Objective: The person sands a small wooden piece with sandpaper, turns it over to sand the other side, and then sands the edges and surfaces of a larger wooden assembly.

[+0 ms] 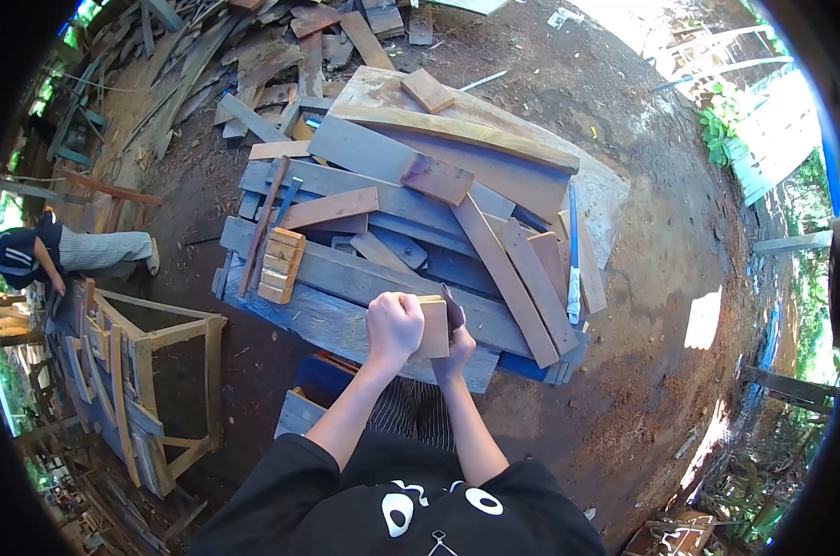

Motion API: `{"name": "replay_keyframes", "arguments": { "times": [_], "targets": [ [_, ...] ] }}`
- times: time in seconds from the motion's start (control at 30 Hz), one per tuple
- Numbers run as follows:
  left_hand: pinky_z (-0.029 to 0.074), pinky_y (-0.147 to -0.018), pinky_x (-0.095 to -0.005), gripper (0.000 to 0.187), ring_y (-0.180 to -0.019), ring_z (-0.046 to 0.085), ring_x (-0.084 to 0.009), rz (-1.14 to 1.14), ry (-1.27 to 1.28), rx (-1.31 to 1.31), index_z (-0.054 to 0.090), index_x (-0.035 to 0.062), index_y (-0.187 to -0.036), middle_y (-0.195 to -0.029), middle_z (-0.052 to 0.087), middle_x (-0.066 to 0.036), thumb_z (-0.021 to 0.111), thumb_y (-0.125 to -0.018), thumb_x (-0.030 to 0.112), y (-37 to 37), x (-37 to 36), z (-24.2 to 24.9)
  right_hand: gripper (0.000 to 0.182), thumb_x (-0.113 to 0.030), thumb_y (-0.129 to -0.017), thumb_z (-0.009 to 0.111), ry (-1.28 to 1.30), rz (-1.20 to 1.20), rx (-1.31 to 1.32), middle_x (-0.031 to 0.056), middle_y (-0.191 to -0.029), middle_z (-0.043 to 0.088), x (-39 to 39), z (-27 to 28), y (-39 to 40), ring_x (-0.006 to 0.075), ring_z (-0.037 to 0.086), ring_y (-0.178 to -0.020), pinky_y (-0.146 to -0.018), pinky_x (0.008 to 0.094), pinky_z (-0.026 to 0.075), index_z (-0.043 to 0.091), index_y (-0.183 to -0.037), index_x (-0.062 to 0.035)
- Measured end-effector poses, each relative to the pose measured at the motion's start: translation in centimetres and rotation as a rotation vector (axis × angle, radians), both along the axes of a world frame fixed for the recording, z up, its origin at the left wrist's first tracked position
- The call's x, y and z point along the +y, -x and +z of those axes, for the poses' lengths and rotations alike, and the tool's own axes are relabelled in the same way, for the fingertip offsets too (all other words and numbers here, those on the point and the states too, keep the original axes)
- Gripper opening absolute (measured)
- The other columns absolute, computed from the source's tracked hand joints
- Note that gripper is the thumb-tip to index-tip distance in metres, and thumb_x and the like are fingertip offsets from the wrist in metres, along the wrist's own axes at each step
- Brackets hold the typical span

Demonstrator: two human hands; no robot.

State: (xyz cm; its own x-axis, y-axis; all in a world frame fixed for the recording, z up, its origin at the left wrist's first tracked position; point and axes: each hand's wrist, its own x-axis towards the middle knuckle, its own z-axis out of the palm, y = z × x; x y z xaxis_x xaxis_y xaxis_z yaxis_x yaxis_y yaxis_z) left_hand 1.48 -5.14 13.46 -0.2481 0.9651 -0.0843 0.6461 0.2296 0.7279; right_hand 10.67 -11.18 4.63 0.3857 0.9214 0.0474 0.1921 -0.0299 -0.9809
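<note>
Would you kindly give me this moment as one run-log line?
left hand: gripping wooden block | right hand: holding dark thin piece at block's side | below: piled boards | far left: another person beside wooden frame

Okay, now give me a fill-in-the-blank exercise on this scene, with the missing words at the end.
1. The left hand holds the light wooden block, while the ____ hand holds the dark thin piece.
2. In the picture, the row of small wood blocks lies to the ____ of both hands.
3. The long thin tool with a pale end is otherwise mainly coloured ____.
4. The other person wears trousers patterned with ____.

Missing words: right; left; blue; stripes.
</note>
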Motion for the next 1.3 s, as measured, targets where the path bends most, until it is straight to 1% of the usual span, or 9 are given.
{"name": "replay_keyframes", "arguments": {
  "times": [0.17,0.3,0.4,0.5,0.6,0.77,0.97,1.13,1.3],
  "targets": [
    [0.049,-0.064,-0.0475,0.034,-0.065,0.061,-0.0434,0.000,0.016,-0.016,0.062,-0.0076,-0.064,-0.066,0.059,-0.028,0.044,-0.079,0.016,-0.2,-0.1,0.2,0.029,-0.002,-0.085,0.054,-0.080,-0.077,-0.142,0.0230,-0.101,0.065,-0.8,-1.3,1.1,0.0370,0.066,-0.091,-0.102,0.0470,0.039,0.058,-0.113,0.0040],
    [0.049,-0.065,-0.0476,0.033,-0.066,0.061,-0.0440,-0.006,0.006,-0.017,0.062,-0.0074,-0.064,-0.067,0.059,-0.028,0.045,-0.079,0.016,0.0,-0.1,0.4,0.041,-0.003,-0.082,0.057,0.339,0.126,-0.033,0.0219,-0.124,0.057,-1.7,-5.5,-0.8,0.0334,0.054,-0.117,-0.102,0.0466,0.038,0.055,-0.123,0.0025],
    [0.049,-0.065,-0.0477,0.033,-0.067,0.061,-0.0443,-0.006,-0.010,-0.007,0.062,-0.0073,-0.064,-0.067,0.059,-0.028,0.045,-0.079,0.016,0.2,-0.5,0.0,0.039,-0.003,-0.083,0.056,-0.085,0.040,0.034,0.0213,-0.122,0.059,-0.2,1.7,0.3,0.0313,0.054,-0.118,-0.104,0.0462,0.037,0.056,-0.122,0.0024],
    [0.049,-0.066,-0.0481,0.032,-0.068,0.061,-0.0444,0.003,-0.001,-0.014,0.062,-0.0071,-0.064,-0.068,0.059,-0.028,0.045,-0.080,0.015,-0.4,-0.2,0.2,0.042,-0.003,-0.083,0.056,-0.219,-0.072,-0.126,0.0167,-0.123,0.059,-0.7,-1.7,1.3,0.0298,0.053,-0.120,-0.107,0.0466,0.032,0.055,-0.125,-0.0008],
    [0.049,-0.066,-0.0481,0.033,-0.069,0.061,-0.0443,0.003,0.011,-0.010,0.062,-0.0070,-0.064,-0.068,0.059,-0.028,0.045,-0.080,0.015,-0.1,-0.2,0.1,0.044,-0.002,-0.083,0.056,-0.004,0.052,-0.120,0.0161,-0.124,0.059,-1.7,-5.3,-0.2,0.0300,0.055,-0.118,-0.106,0.0489,0.032,0.054,-0.127,-0.0028],
    [0.049,-0.066,-0.0480,0.033,-0.068,0.061,-0.0439,-0.008,0.017,-0.020,0.062,-0.0071,-0.063,-0.068,0.060,-0.028,0.045,-0.080,0.015,0.0,-0.3,0.5,0.045,-0.001,-0.081,0.057,-0.250,-0.056,-0.154,0.0163,-0.124,0.059,-0.2,2.0,1.4,0.0297,0.057,-0.116,-0.106,0.0499,0.032,0.054,-0.126,-0.0015],
    [0.049,-0.067,-0.0489,0.032,-0.070,0.061,-0.0436,-0.005,-0.030,0.024,0.063,-0.0058,-0.066,-0.071,0.061,-0.028,0.045,-0.081,0.016,-0.1,-0.5,0.1,0.046,-0.007,-0.083,0.061,-0.024,0.087,-0.259,0.0215,-0.124,0.057,-3.2,-7.3,0.4,0.0330,0.057,-0.115,-0.101,0.0472,0.038,0.050,-0.126,0.0062],
    [0.050,-0.066,-0.0483,0.032,-0.070,0.062,-0.0431,-0.035,0.029,-0.026,0.065,-0.0059,-0.068,-0.069,0.060,-0.028,0.043,-0.080,0.015,-0.4,-0.1,1.4,0.040,-0.006,-0.084,0.059,-0.259,-0.108,-0.279,0.0194,-0.122,0.059,-0.9,-0.1,1.8,0.0312,0.057,-0.116,-0.101,0.0459,0.039,0.054,-0.122,0.0054],
    [0.049,-0.066,-0.0488,0.034,-0.068,0.061,-0.0438,-0.034,-0.021,0.002,0.064,-0.0066,-0.067,-0.068,0.059,-0.028,0.043,-0.080,0.017,0.0,-0.3,0.1,0.035,-0.004,-0.082,0.058,0.054,-0.020,-0.193,0.0209,-0.104,0.065,-1.6,-5.6,0.6,0.0382,0.065,-0.092,-0.096,0.0466,0.044,0.058,-0.116,0.0029]
  ]
}}
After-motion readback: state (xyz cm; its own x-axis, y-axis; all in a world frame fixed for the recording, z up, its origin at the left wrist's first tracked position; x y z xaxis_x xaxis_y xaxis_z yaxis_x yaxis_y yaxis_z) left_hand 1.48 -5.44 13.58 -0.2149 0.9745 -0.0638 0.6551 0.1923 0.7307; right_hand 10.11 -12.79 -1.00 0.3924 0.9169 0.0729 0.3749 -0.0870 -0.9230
